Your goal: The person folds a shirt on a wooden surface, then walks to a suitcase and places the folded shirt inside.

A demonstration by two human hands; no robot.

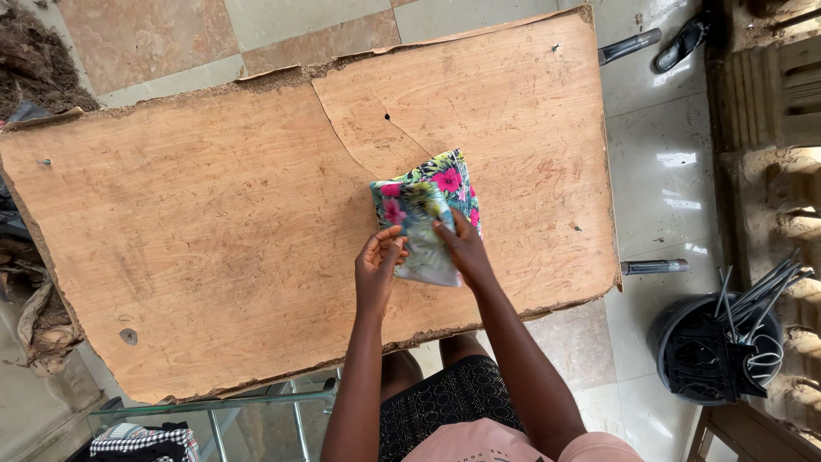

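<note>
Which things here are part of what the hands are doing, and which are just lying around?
In use: floral cloth, left hand, right hand, plywood board.

Lying about: black bucket of metal rods, sandal, checked cloth.

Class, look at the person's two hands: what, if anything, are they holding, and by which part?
Both hands grip a folded floral cloth lying on the wooden board: the left hand at its near left edge, the right hand on its near right part.
</note>
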